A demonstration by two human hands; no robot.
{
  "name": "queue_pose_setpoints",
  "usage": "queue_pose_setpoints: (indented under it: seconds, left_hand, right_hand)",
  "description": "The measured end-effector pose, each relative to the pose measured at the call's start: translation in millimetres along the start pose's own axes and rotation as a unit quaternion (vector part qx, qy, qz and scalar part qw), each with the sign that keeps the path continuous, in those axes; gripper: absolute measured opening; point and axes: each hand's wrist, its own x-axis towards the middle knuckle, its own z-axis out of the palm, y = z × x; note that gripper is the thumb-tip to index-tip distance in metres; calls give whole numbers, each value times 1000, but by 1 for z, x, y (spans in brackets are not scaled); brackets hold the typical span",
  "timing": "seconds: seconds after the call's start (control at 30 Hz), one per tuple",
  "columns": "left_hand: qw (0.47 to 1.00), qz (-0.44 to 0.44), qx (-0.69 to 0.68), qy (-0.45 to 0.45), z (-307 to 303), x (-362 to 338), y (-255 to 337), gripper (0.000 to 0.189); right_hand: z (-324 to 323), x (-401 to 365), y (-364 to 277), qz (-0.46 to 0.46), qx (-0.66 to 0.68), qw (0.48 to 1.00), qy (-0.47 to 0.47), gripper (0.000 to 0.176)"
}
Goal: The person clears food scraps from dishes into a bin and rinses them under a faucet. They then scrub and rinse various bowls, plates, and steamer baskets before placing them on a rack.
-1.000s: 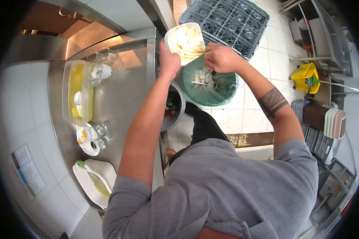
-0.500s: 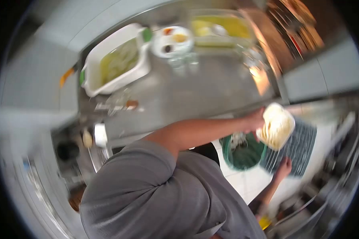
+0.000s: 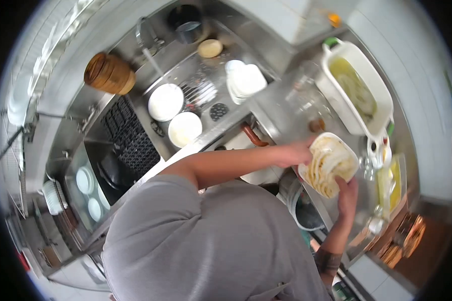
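Observation:
I hold a square white dish (image 3: 331, 163), smeared with yellowish food remains, over the edge of a steel counter (image 3: 281, 108). My left hand (image 3: 294, 153) grips its left rim, the arm reaching across from my shoulder. My right hand (image 3: 346, 193), on the tattooed forearm, holds the dish's lower right edge from below. The dish is tilted towards me.
A white tub of yellowish liquid (image 3: 356, 90) stands on the counter beyond the dish. The sink to the left holds white bowls (image 3: 165, 100) and a stack of plates (image 3: 246, 78). A grey bucket (image 3: 306, 213) sits below the counter edge. A clear yellow container (image 3: 389, 183) lies to the right.
I have turned from the green bin and grey rack to the counter and sink. The dish came along in my left hand, and my right hand has now taken hold of it too.

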Motion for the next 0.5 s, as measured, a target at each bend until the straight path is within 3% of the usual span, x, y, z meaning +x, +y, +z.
queue_pose_setpoints:
  seconds: [0.1, 0.2, 0.3, 0.33, 0.37, 0.43, 0.5]
  left_hand:
    - [992, 38, 17, 119, -84, -82, 33, 86]
    - [972, 31, 55, 228, -169, -179, 74, 78]
    - [953, 35, 82, 288, -252, -247, 59, 72]
    - [953, 45, 87, 286, -265, -267, 66, 71]
    - [949, 35, 54, 309, -279, -280, 60, 69]
    - [945, 27, 22, 325, -312, -292, 40, 68]
    - [912, 74, -18, 402, -339, -294, 11, 68]
  right_hand:
    - [122, 53, -59, -31, -110, 991, -66, 42]
    - [243, 119, -68, -30, -168, 972, -161, 39]
    - [357, 163, -48, -10, -101, 954, -281, 41]
    - [391, 158, -65, 113, -88, 945, -293, 39]
    - [416, 169, -45, 48, -30, 943, -327, 36]
    - [458, 176, -42, 102, -55, 924, -365, 35]
    - [487, 179, -38, 89, -92, 930, -346, 36]
